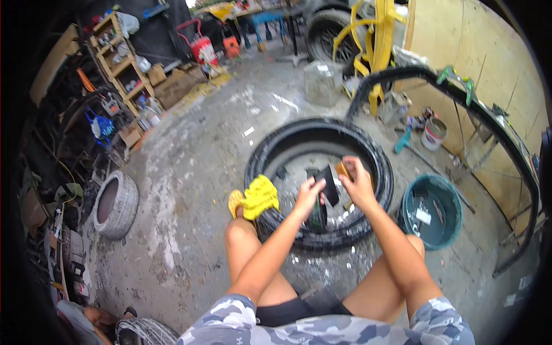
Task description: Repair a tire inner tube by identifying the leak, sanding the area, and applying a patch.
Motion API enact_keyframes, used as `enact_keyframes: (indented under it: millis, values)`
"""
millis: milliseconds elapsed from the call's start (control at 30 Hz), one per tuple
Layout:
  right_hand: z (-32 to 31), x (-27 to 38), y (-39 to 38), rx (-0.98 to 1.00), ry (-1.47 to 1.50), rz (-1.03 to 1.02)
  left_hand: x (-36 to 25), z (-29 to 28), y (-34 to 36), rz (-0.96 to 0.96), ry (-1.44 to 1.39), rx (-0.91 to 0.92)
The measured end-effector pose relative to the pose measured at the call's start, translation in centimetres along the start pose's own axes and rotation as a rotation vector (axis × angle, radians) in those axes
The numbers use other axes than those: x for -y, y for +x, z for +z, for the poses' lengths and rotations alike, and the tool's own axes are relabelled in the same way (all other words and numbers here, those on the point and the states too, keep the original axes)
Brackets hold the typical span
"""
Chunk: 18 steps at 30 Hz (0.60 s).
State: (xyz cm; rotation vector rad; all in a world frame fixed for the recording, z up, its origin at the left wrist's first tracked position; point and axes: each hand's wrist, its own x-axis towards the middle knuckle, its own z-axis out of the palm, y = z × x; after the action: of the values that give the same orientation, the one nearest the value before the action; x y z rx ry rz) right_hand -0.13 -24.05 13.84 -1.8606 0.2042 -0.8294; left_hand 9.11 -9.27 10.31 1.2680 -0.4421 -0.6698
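So, quick rundown of what's going on:

left hand [310, 192]: fingers closed on the edge of a black rubber strip [329, 183], looks like a piece of inner tube, held up over the tyre.

right hand [357, 183]: fingers pinched around a small brownish block [342, 169], pressed against the top of the same strip. Can't tell what the block is exactly.

rubber strip: hanging between both hands, its lower end dropping down toward the tyre's near wall.

tyre [270, 150]: big black one lying flat on the concrete floor [190, 172], right in front of the knees.

foot: yellow sandal [254, 198] resting on the tyre's left rim.

teal tub [454, 198]: just right of the tyre, bits and pieces inside.

small tyre [117, 204]: lying well off to the left.

wooden shelf [123, 66]: far left, stuffed with clutter.
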Motion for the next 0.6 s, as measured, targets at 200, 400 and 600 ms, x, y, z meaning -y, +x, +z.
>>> enact_keyframes:
  millis: [200, 400, 600]
  values:
    - [-0.2, 1.4, -0.3, 0.002, -0.13, 0.078, -1.4, 1.0, -0.6, -0.067, -0.003, 0.051]
    - [0.5, 2.3, -1.0, 0.054, -0.215, -0.067, -0.8, 0.7, -0.8, -0.103, -0.041, 0.09]
    - [0.9, 1.7, -1.3, 0.06, -0.26, -0.07, -0.5, 0.8, -0.7, -0.073, -0.047, 0.107]
